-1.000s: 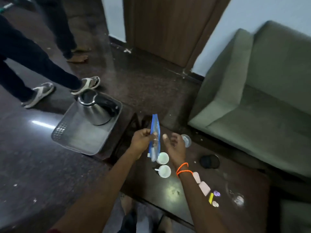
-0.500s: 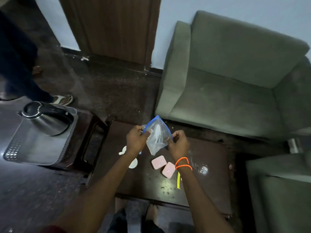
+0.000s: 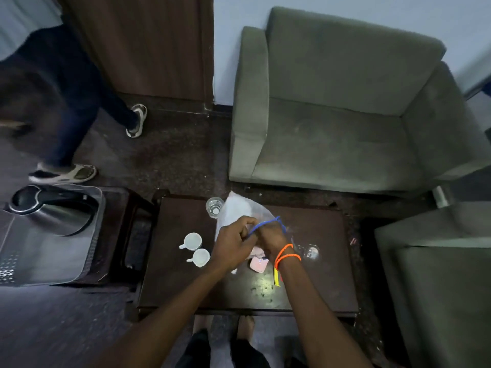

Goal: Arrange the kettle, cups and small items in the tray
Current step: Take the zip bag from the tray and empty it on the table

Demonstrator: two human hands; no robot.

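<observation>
We hold a clear zip bag with a blue seal strip over the dark wooden table, both hands meeting at its mouth. Our left hand has its fingers curled closed on the bag's edge near the blue strip, and our right hand, wearing orange bands at the wrist, pinches the same strip from the other side, fingers closed on it. Two small white cups stand side by side on the table just left of our hands, handles pointing left. A clear glass stands at the far edge of the table, touching or just behind the bag. A pink packet lies under our right wrist, a yellow stick beside it, and another glass item sits to the right, too blurred to identify. The steel kettle lies in the grey tray on a low stand to the left, well apart from the cups. A green sofa stands beyond the table, and another person's legs in sandals are at far left.
</observation>
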